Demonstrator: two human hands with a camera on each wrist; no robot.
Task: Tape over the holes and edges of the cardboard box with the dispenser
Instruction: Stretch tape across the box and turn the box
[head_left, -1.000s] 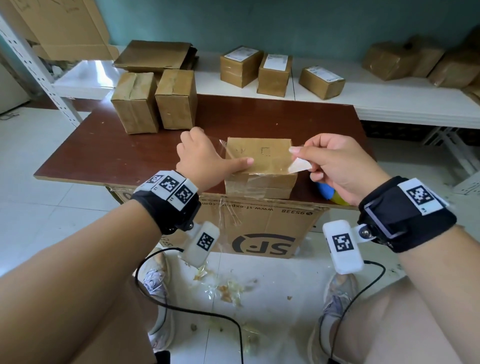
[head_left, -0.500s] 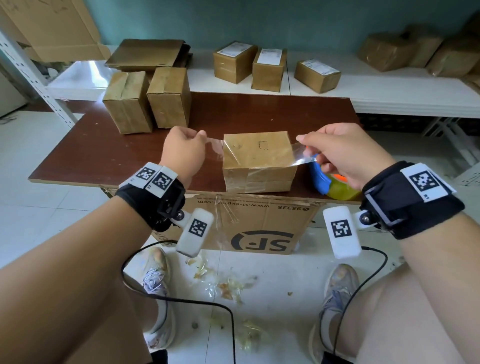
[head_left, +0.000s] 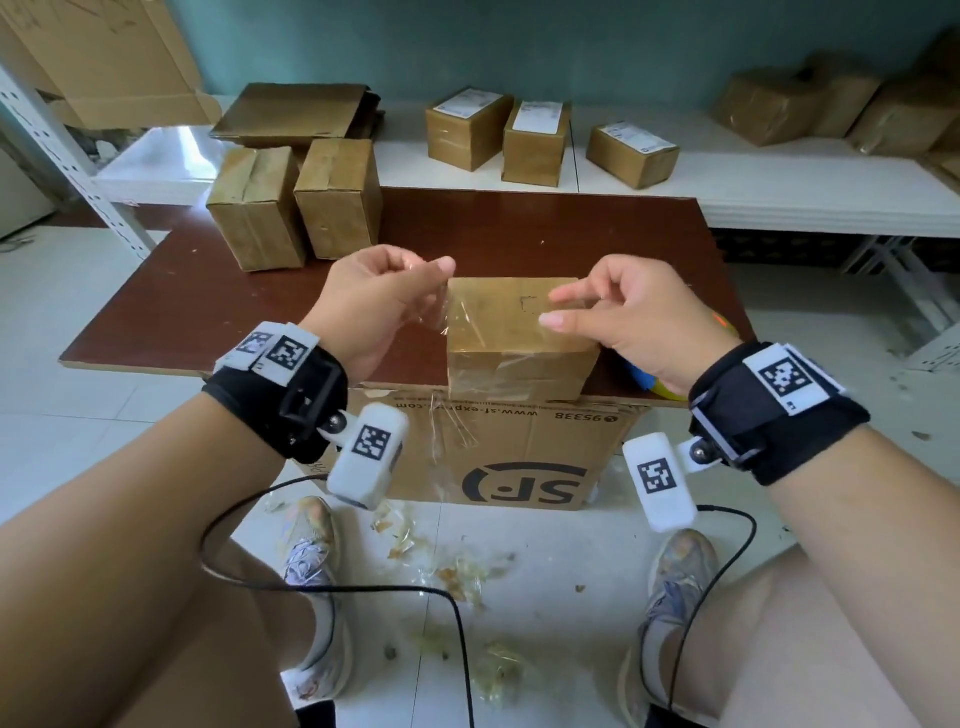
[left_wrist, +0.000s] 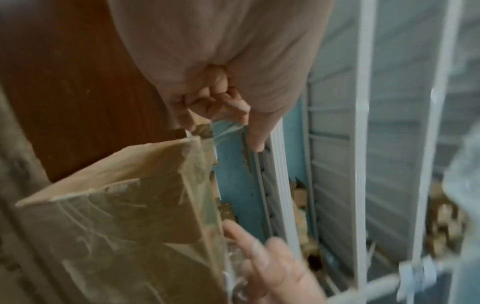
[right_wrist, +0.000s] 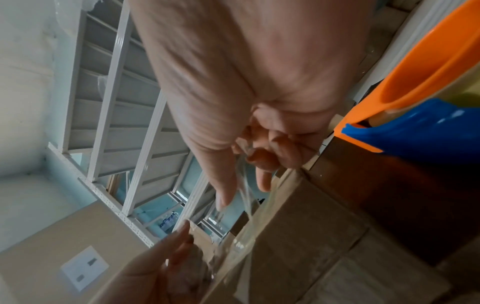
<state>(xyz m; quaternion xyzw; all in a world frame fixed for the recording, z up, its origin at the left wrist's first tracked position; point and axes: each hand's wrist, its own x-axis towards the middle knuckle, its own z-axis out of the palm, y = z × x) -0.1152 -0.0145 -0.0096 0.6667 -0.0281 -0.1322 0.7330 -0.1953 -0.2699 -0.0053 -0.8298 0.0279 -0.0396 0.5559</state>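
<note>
I am pinching one end of the clear strip of tape (head_left: 434, 306) in my left hand (head_left: 374, 301), thumb against curled fingers, and its other end in my right hand (head_left: 639, 317), thumb and forefinger closed on it. The small brown cardboard box (head_left: 511, 338) is sitting at the near edge of the dark red-brown table (head_left: 156, 312), between my hands. To lay it well, I am judging I should be keeping the strip taut and level, then lowering it squarely over the top. The orange-and-blue tape dispenser (right_wrist: 415, 115) is lying just beyond my right hand.

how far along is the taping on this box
Partway. The cardboard box already shows clear tape on its front face. In hand: the left hand and right hand each pinch an end of a tape strip across the top. Left: pressing it down; hidden sides can't be judged.
</note>
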